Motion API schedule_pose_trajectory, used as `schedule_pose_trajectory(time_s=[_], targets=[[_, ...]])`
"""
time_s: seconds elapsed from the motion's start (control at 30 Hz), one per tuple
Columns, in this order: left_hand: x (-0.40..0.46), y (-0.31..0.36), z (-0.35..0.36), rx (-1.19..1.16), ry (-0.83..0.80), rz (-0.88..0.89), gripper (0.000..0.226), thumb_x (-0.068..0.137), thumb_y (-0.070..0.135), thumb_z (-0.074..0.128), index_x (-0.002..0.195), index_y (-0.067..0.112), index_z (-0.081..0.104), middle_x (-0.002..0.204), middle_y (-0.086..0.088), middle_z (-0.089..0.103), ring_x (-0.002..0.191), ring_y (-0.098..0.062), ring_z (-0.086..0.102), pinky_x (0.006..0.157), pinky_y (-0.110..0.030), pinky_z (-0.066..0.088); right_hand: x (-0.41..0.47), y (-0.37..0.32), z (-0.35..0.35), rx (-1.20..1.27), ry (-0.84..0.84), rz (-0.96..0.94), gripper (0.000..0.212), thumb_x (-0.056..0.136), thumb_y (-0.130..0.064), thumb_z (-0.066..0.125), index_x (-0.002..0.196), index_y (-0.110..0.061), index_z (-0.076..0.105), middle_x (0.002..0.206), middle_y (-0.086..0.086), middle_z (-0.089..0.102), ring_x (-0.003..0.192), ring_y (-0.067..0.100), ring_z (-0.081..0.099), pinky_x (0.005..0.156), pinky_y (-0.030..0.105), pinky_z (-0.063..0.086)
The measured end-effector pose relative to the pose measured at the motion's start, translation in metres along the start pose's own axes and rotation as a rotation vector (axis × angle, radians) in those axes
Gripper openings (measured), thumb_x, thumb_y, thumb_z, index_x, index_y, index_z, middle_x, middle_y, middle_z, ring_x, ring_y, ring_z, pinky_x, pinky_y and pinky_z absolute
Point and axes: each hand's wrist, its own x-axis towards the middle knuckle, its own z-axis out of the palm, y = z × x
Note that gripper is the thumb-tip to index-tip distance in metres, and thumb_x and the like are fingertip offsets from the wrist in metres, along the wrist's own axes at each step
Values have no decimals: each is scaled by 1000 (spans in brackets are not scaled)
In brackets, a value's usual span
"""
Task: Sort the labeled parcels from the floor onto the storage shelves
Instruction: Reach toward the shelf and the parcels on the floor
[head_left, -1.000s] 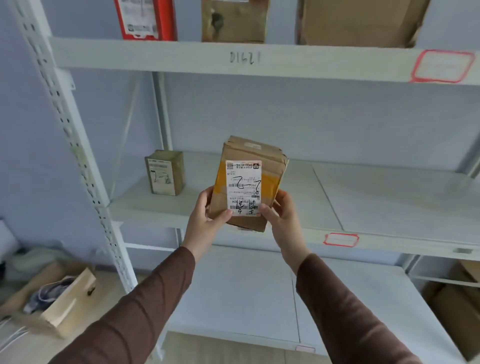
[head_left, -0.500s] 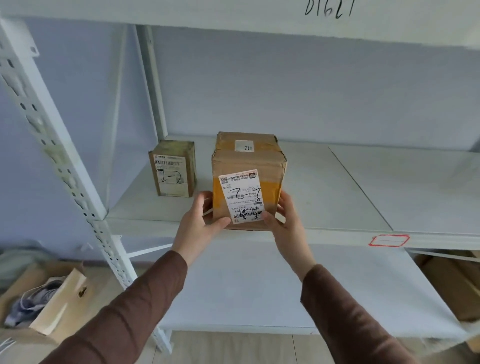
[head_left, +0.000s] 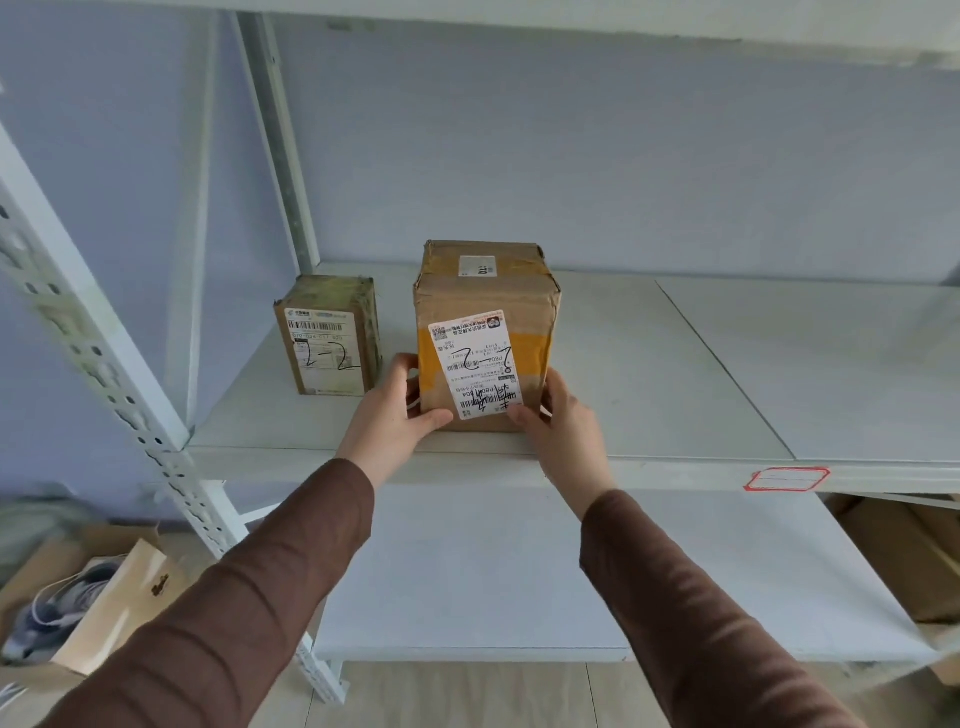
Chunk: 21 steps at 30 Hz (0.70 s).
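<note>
A brown cardboard parcel (head_left: 485, 291) with yellow tape and a white label marked "2-2" stands upright on the middle white shelf (head_left: 675, 374), near its front edge. My left hand (head_left: 397, 410) grips its lower left side and my right hand (head_left: 561, 421) grips its lower right side, thumbs on the front face. A smaller brown parcel (head_left: 328, 338), also marked "2-2", stands just to its left on the same shelf, not touching it.
A perforated white upright (head_left: 104, 358) runs down the left. A red-framed tag (head_left: 787, 479) is on the shelf's front edge. Below is a lower shelf (head_left: 467, 571) with cardboard boxes (head_left: 904, 556) at the right. An open box with shoes (head_left: 67, 608) sits on the floor at left.
The parcel came down from mid-air onto the middle shelf and was pushed a little further in beside the smaller parcel. Both hands stayed on it; my view moved closer.
</note>
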Motion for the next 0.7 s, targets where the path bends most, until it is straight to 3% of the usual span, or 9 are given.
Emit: schedule_pose_trajectory(time_s=[0.1, 0.27, 0.33, 0.47, 0.53, 0.6, 0.7], targets=[[11, 0, 0, 24, -1, 1, 56, 84, 22, 84, 124, 29, 45, 124, 6, 71, 109, -9, 69, 96, -32, 54, 11, -3, 2, -32, -6, 21, 44, 94, -26, 71, 135, -21, 56, 111, -6, 74, 99, 21, 71, 87, 40, 56], [23, -1, 1, 19, -6, -15, 56, 85, 22, 83, 126, 27, 45, 124, 3, 71, 111, -12, 69, 100, -36, 54, 22, -7, 2, -51, -23, 48, 51, 95, -25, 70, 143, -21, 51, 120, 0, 73, 108, 26, 69, 93, 44, 55], [24, -3, 3, 9, 4, -23, 57, 85, 22, 83, 126, 29, 45, 125, 4, 70, 111, -10, 68, 98, -32, 54, 23, -8, 3, -48, -27, 55, 53, 96, -24, 69, 145, -20, 49, 125, 2, 72, 112, 27, 68, 96, 45, 54], [23, -7, 5, 17, 9, -44, 62, 85, 22, 83, 132, 29, 44, 131, 4, 67, 112, -6, 65, 87, -10, 46, 20, -5, 3, -71, -22, 62, 48, 98, -24, 66, 143, -19, 51, 126, 5, 72, 113, 31, 67, 93, 43, 53], [20, -9, 6, 22, 15, -42, 66, 85, 21, 82, 138, 24, 42, 137, 1, 63, 121, -13, 63, 95, -18, 48, 18, -4, 2, -102, -17, 85, 59, 99, -24, 65, 153, -18, 42, 133, 10, 68, 121, 35, 63, 97, 44, 51], [11, -8, 8, 71, 61, -33, 78, 85, 24, 83, 147, 20, 36, 149, -6, 54, 133, -23, 55, 108, -36, 48, 12, -4, -1, -151, -8, 139, 75, 101, -26, 63, 163, -17, 23, 142, 17, 61, 129, 37, 57, 102, 43, 48], [-10, -4, 12, 105, 163, 44, 95, 85, 26, 82, 158, 22, 21, 168, -7, 24, 153, -23, 25, 123, -40, 28, -8, -3, -6, -209, 37, 159, 80, 102, -33, 62, 165, -17, 16, 141, 18, 60, 125, 38, 59, 99, 39, 48]])
